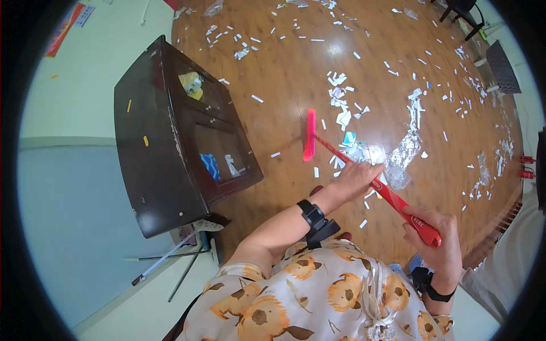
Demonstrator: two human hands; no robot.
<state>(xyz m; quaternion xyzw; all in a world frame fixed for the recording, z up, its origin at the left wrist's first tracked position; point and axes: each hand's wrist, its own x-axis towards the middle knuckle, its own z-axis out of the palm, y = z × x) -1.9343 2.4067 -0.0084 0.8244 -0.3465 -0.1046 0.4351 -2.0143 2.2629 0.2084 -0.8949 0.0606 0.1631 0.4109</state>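
Broom (392, 198), partly hidden within left hand (355, 181) and right hand (447, 248)

Glossy plastic broom handle (393, 201), shiny wood-look floor (284, 79), crinkled clear film (408, 146), matt paper scraps (343, 118), glossy cabinet (149, 176)

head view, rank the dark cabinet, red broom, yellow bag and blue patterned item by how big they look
1. Dark cabinet
2. Red broom
3. Yellow bag and blue patterned item: too alike to rank

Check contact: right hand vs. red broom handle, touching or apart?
Touching. The head view shows the right hand wrapped around the red broom handle near its end, with no gap between them.
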